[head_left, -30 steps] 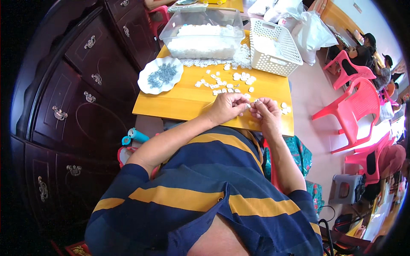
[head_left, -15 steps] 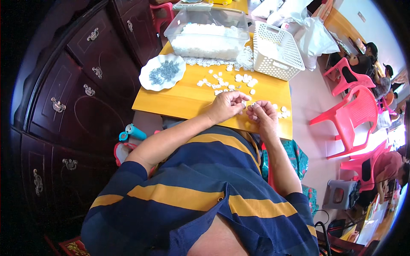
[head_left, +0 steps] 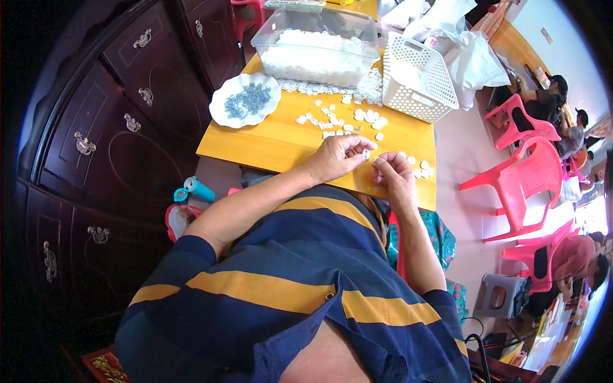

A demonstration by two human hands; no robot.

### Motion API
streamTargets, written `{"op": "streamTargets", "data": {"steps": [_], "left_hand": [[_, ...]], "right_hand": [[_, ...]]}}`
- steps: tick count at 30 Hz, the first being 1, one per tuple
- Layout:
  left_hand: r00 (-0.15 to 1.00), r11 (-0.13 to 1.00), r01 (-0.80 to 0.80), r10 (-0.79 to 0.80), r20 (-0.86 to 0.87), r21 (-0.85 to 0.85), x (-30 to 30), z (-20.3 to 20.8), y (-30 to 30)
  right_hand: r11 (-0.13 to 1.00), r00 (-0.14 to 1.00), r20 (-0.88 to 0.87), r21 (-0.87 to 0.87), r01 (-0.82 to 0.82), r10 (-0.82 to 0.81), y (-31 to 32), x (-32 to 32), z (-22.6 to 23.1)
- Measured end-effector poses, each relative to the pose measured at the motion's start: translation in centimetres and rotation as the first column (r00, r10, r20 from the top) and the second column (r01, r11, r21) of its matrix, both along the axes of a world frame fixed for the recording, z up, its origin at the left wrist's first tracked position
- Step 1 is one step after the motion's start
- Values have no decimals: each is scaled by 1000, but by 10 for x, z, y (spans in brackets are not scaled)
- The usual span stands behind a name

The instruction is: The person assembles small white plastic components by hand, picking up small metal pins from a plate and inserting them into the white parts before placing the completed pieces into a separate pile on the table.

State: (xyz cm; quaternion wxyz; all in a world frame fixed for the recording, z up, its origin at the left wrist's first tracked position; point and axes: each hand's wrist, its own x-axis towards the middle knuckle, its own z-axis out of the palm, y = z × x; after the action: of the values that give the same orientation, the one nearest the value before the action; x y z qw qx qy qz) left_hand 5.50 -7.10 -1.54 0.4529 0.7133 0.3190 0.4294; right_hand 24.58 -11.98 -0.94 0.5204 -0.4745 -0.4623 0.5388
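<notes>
Over the near edge of the yellow table my two hands work close together, fingertips a little apart. Thumb and fingers of my left hand pinch a small white plastic piece. My right hand is closed in a pinch too; what sits between its fingertips is too small to make out. Just beyond the hands lie several small white square pieces and round white pieces. More round ones rest beside my right hand. A white scalloped dish holds many small grey metal pins.
At the table's far side stand a clear plastic tub full of white pieces and a white perforated basket. Dark wooden cabinets line the left. Pink chairs and a grey stool stand at right, with other people beyond.
My fingertips have shifted slightly. The white bit that showed at my right fingertips is harder to see now. The whole view has tilted a little.
</notes>
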Motion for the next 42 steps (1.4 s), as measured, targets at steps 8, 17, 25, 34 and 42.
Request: {"op": "streamTargets", "data": {"steps": [8,17,25,34,42], "left_hand": [[999,999,44,-43,-24,28,-7,-4,-3],[998,997,43,-40,-52,60,-13,-5,-4],[992,991,115,-111,-52,71,-19,-5,-5],[986,965,136,-110,-122,226,-27,7,-12],[954,907,-112,213,-212,407,-22,14,-24]], "right_hand": [[1000,1000,14,-17,2,-1,-3,-7,-3],[1000,998,55,3,-30,30,-1,-10,-12],[998,997,54,-23,-56,57,-3,-13,-11],[988,991,67,-109,-105,113,-9,-22,-1],[993,993,-118,-115,-42,28,-15,-38,2]]}}
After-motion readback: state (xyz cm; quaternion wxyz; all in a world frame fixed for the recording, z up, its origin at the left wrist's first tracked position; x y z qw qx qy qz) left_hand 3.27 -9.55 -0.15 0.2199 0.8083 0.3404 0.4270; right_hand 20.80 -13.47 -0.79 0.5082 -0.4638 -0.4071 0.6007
